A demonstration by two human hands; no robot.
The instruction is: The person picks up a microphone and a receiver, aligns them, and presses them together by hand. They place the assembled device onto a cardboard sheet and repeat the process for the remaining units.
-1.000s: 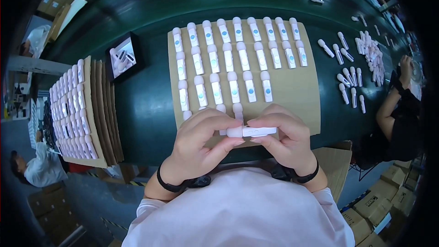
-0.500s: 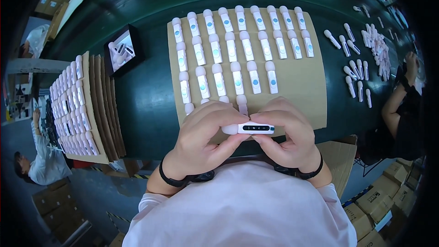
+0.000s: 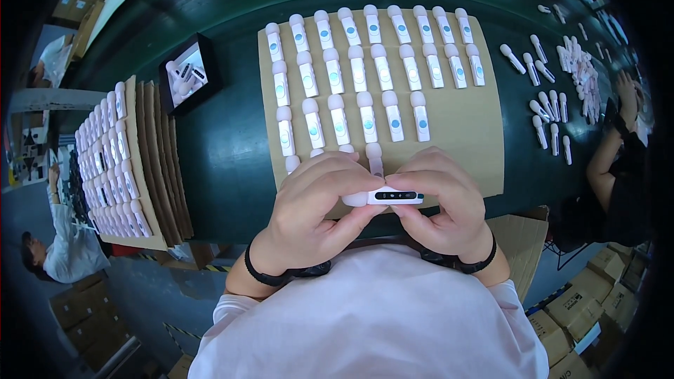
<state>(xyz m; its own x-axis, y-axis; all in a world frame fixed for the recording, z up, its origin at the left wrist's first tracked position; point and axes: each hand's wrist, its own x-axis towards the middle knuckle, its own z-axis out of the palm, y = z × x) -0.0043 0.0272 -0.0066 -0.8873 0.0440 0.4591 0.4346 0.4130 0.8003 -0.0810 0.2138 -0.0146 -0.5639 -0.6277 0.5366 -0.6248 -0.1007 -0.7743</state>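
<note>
White wand-shaped device (image 3: 394, 196) hovering over near edge of cardboard sheet (image 3: 463, 140)
Left hand (image 3: 316, 200) and right hand (image 3: 447, 200) are pinching its long edges; open cardboard is spreading beyond the right.

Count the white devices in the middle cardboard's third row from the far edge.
6 on the cardboard, left to right: first device, second, third, fourth, fifth, sixth. None in this row looks hidden; the left hand covers part of the next.

Pale short-sleeved shirt (image 3: 372, 309), black wristbands (image 3: 265, 278)
</note>
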